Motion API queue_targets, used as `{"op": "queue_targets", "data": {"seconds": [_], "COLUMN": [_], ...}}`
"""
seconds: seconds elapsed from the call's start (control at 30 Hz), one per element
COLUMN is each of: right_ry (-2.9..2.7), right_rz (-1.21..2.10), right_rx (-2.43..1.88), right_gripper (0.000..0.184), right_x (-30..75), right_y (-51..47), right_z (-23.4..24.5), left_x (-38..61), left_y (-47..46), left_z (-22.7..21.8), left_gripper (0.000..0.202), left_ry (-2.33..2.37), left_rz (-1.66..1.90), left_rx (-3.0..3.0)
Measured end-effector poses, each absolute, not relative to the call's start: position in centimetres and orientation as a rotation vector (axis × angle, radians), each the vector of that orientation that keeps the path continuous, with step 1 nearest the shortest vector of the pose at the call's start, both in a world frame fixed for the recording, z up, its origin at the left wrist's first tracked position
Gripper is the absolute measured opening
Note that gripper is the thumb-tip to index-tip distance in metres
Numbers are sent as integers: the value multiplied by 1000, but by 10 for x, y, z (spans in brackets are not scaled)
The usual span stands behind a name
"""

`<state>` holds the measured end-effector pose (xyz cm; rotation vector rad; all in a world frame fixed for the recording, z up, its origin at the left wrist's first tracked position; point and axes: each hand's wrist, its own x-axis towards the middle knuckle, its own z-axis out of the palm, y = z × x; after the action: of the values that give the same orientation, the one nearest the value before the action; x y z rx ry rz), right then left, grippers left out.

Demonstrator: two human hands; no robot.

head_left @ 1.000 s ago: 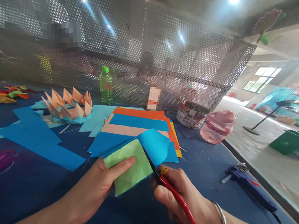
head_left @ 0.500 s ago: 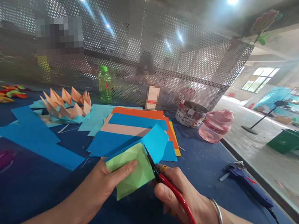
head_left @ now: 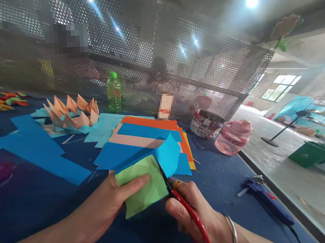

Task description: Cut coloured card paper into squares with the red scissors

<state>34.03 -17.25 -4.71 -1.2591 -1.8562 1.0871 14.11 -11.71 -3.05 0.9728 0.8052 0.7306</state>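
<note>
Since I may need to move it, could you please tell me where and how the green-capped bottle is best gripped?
Probably around the middle of the green-capped bottle, coming from the near side: it stands upright with its body exposed, and the perforated panel rises behind it.

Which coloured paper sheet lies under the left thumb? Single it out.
The pale green, squarish paper sheet under the thumb of the left hand. Its colour sets it apart: the surrounding sheets are blue, pink, orange or yellow.
</note>
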Motion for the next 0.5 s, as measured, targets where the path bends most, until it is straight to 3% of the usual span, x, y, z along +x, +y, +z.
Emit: {"op": "queue_targets", "data": {"seconds": [0.5], "right_ry": [-1855], "right_rz": [1045], "right_rx": [-1309], "right_gripper": [57], "right_x": [339], "right_y": [-172], "right_z": [-46], "left_x": [138], "left_y": [-117], "left_z": [-30], "left_gripper": [38], "left_ry": [778], "left_rz": [675], "left_rx": [968]}}
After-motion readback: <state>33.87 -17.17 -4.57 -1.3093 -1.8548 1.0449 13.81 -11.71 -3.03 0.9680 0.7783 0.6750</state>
